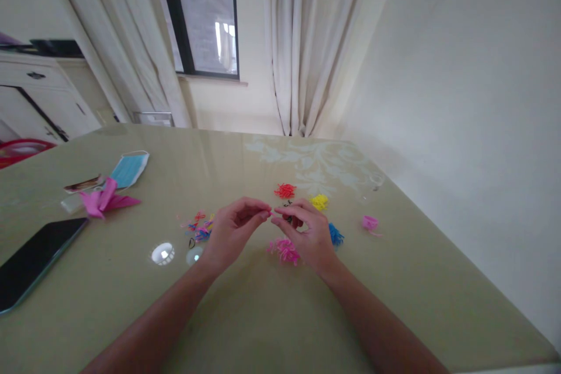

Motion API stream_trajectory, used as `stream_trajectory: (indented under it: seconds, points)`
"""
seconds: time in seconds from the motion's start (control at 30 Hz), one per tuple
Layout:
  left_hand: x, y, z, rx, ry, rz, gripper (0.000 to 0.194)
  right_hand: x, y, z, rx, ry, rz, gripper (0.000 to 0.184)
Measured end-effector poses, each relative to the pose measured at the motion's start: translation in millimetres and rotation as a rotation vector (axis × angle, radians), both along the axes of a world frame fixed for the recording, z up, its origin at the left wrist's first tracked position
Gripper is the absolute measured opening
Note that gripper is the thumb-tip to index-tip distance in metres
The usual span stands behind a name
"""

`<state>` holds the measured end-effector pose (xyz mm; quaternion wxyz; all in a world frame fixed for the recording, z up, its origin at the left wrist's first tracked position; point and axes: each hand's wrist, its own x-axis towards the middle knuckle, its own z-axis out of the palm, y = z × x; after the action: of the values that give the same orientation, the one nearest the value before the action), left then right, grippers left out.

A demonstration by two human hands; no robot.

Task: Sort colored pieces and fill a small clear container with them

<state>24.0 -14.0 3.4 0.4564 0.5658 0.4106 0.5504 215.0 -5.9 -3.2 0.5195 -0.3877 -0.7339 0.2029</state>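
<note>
In the middle of the table, my left hand (236,231) is closed in a pinch on a tiny pink rubber band (270,214). My right hand (309,232) faces it, thumb and forefinger pinched at the same band, with the fingertips of both hands almost meeting. Below them lies a pile of pink rubber bands (284,250). Beyond the hands are a red pile (285,190) and a yellow pile (319,202). A blue pile (336,235) is partly covered by my right hand, as are some black bands (287,203). Beside my left hand sits a mixed-colour pile (201,228).
Leftward on the table (394,304) lie a black phone (37,260), a pink folded-paper figure (107,198) and a blue face mask (130,169). A small pink bundle (370,222) rests on the right. The wall (482,99) borders the table's right edge.
</note>
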Motion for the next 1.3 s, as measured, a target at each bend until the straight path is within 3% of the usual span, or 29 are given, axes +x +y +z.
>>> stream_trajectory:
  seconds: [0.43, 1.17, 1.3]
  points:
    - [-2.0, -2.6, 7.2, 0.019, -0.045, -0.002, 0.023, -0.7, -6.3, 7.6, 0.171, -0.018, -0.020, 0.008]
    - [-0.6, -3.8, 9.1, -0.028, -0.048, -0.044, 0.022, 4.8, -4.2, 15.0, 0.050, 0.031, 0.021, 0.009]
    - [-2.6, -2.5, 6.4, 0.039, 0.054, -0.033, 0.020, 7.1, -3.3, 18.7, 0.040, 0.025, 0.026, 0.011]
